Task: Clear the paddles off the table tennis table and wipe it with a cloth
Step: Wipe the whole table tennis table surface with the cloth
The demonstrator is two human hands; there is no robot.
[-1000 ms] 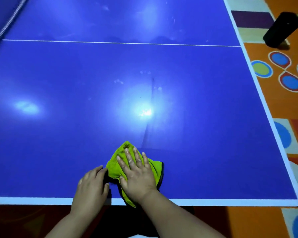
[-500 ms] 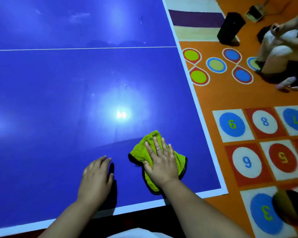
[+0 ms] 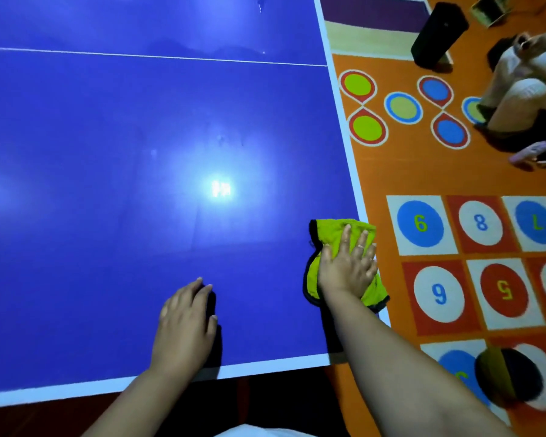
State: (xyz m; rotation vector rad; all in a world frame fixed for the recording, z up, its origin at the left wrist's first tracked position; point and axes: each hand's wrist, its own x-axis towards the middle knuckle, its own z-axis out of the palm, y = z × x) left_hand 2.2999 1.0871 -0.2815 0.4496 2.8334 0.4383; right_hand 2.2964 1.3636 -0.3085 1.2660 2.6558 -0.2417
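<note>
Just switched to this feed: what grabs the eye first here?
The bright green cloth pops against the blue table, pressed flat under the right hand at the table's right edge. The left hand rests near the front edge, below a white glare spot. An orange play mat with numbered circles lies to the right.

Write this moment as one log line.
step: wipe | right hand: presses green cloth at right edge of table | left hand: rests on table
</note>
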